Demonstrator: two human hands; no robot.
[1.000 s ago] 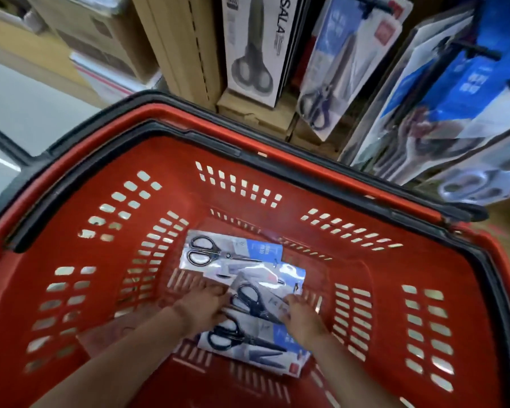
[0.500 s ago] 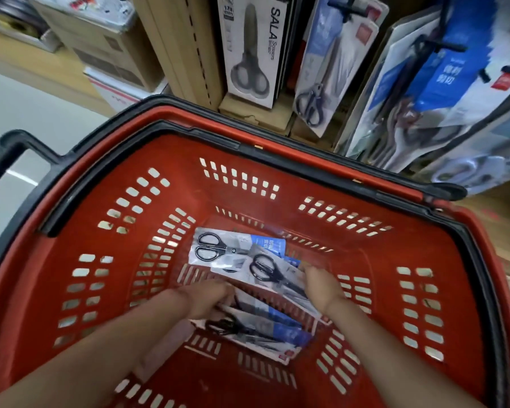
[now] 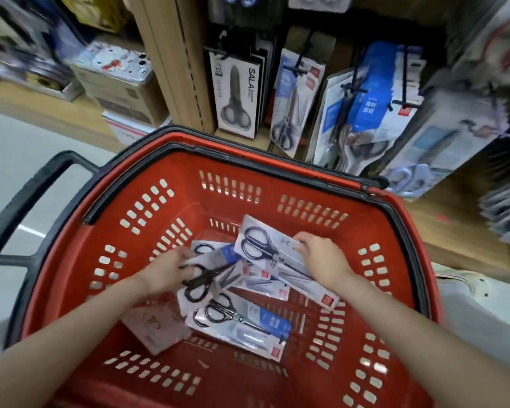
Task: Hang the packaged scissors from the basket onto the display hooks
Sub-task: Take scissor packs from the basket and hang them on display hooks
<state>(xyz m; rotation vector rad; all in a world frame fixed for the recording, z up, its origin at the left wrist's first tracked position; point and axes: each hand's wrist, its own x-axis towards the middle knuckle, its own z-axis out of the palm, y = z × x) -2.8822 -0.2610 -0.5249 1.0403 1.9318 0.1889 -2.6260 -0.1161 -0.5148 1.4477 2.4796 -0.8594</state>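
A red basket (image 3: 277, 184) with a black rim holds several packaged scissors. My right hand (image 3: 321, 257) grips one pack (image 3: 262, 245), lifted and tilted above the others. My left hand (image 3: 165, 270) grips another pack with black-handled scissors (image 3: 200, 284). A third pack with a blue label (image 3: 242, 322) lies flat on the basket floor, with more partly hidden under the lifted ones. Display hooks (image 3: 354, 89) on the shelf behind the basket carry hanging scissor packs.
A boxed SALA scissors pack (image 3: 236, 95) hangs at the shelf's left, beside a wooden upright (image 3: 177, 63). A pale card (image 3: 156, 328) lies in the basket under my left forearm. The basket's black handle (image 3: 27, 201) sticks out left over the grey floor.
Both hands have lifted a pack each off the pile; the right one has risen and moved right. The view has tilted up, showing more of the shelf.
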